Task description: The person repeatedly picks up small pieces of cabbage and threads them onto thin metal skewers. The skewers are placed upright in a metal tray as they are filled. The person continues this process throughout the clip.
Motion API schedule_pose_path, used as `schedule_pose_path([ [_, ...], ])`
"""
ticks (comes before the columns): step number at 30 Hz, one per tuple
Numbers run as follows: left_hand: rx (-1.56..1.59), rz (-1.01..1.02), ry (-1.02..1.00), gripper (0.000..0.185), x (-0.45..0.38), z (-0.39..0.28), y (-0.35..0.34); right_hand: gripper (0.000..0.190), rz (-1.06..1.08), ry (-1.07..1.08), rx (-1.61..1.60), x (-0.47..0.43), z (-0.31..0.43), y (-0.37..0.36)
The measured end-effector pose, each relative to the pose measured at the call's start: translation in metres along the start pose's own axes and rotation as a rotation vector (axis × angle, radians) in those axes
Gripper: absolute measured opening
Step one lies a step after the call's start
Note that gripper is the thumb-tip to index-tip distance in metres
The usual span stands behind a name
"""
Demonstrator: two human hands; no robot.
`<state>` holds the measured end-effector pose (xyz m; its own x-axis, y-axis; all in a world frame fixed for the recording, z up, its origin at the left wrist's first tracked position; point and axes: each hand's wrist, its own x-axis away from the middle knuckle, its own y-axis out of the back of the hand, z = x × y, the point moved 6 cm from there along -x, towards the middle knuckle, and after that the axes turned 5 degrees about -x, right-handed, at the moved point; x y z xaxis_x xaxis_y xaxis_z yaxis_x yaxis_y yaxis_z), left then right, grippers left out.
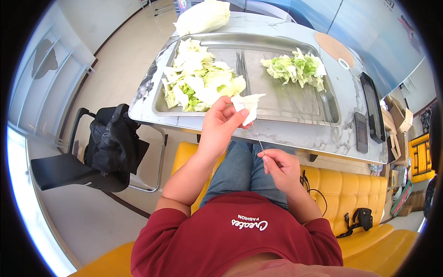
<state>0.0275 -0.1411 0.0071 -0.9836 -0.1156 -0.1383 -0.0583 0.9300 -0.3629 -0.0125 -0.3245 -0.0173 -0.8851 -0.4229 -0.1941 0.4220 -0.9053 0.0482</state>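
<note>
My left hand (pixel 225 119) pinches a pale cabbage leaf piece (pixel 248 106) just over the near rim of a metal tray (pixel 221 112). Below and to the right, my right hand (pixel 281 168) holds the lower end of a thin metal skewer (pixel 258 135), whose upper end reaches the leaf; whether it pierces the leaf is hidden. Torn cabbage leaves (pixel 204 81) are heaped in the tray's left part. Bare skewers (pixel 243 69) lie in the middle. At the right lie skewers with bunched leaves (pixel 296 67) on their far ends, their handles towards me.
A cabbage head (pixel 204 17) rests at the table's far left. To the right are a round wooden board (pixel 334 48), a black case of skewers (pixel 372 107) and a phone (pixel 361 132). A black bag (pixel 114 138) sits on a chair at the left.
</note>
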Motion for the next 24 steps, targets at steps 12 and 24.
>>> schedule_pose_path([
  [12, -1.241, 0.014, -0.563, 0.026, 0.011, -0.011, -0.010, 0.018, -0.473, -0.045, 0.712, -0.067, 0.050, 0.115],
  [24, -1.330, -0.003, -0.897, 0.021, 0.018, -0.012, -0.007, 0.018, -0.388, -0.074, 0.931, -0.111, 0.021, 0.126],
])
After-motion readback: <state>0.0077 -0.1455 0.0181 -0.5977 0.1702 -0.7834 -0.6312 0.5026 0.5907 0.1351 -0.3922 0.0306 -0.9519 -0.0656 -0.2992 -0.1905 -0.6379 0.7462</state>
